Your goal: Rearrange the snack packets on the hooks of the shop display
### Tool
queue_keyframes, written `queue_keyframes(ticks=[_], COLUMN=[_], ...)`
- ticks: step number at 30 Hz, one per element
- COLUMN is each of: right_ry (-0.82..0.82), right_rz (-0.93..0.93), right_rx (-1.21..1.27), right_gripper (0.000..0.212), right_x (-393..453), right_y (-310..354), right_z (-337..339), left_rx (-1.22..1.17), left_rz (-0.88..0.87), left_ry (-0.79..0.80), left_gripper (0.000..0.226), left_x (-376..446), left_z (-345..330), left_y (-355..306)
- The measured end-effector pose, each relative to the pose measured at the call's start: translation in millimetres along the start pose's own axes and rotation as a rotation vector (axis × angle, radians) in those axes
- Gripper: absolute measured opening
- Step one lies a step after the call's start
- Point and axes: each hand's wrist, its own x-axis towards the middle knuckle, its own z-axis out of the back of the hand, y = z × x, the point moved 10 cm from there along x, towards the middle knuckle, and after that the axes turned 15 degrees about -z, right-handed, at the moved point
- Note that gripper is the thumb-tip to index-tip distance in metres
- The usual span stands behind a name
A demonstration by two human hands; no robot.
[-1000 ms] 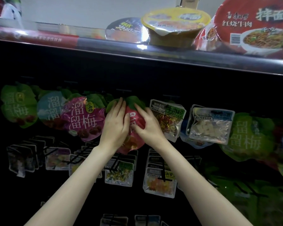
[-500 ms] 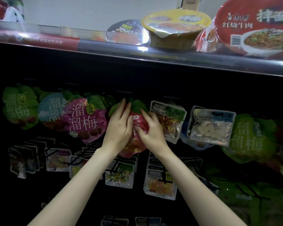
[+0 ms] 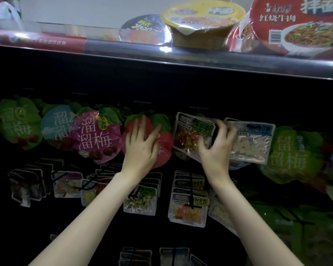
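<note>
Under the top shelf (image 3: 200, 60), along the upper row of hooks: left hand (image 3: 140, 148) lies flat with fingers spread on the red plum packet (image 3: 164, 143), pressing it in place. Right hand (image 3: 217, 148) has fingers curled round the right edge of the clear packet with the green label (image 3: 192, 135), thumb on its front; grip looks like a loose pinch, slightly blurred, so how firmly it holds I cannot tell. Just right of it hangs a silver packet with a blue label (image 3: 254, 143), then a green plum packet (image 3: 294, 156) at far right. Left of the red one: magenta plum packet (image 3: 96, 137), pale blue packet (image 3: 56, 123), and another green packet (image 3: 15, 121) at far left.

Progress, as judged: the plum packets on the left hang in an orderly overlapping row, seemingly sorted. Clear packet hangs tilted and appears to be the one in work. Lower row of small packets (image 3: 188, 206) near the wrists looks untouched; likely still to do
</note>
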Motion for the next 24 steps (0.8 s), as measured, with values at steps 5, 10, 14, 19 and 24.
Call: queue_keyframes(ticks=[5, 10, 14, 19, 24], right_ry=[0.283, 0.316, 0.454, 0.639, 0.782], right_rz=[-0.294, -0.168, -0.212, -0.407, -0.673], right_rx=[-0.018, 0.068, 0.211, 0.525, 0.730], right_gripper=[0.025, 0.006, 0.012, 0.007, 0.006], right_x=[23.7, 28.3, 25.8, 12.1, -14.5], right_y=[-52.3, -25.4, -17.8, -17.9, -42.4], right_z=[-19.1, -0.3, 11.2, 18.8, 4.3], left_rx=[0.100, 0.102, 0.006, -0.541, -1.294], left_rz=[-0.012, 0.020, 0.130, 0.275, 0.478], left_ry=[0.172, 0.275, 0.211, -0.175, -0.022], left_gripper=[0.055, 0.056, 0.048, 0.029, 0.028], left_x=[-15.4, -31.6, -37.5, -30.4, -33.2], left_z=[-33.9, -43.8, -32.0, 11.3, -8.2], left_y=[-12.8, -1.9, 5.4, -12.4, -40.1])
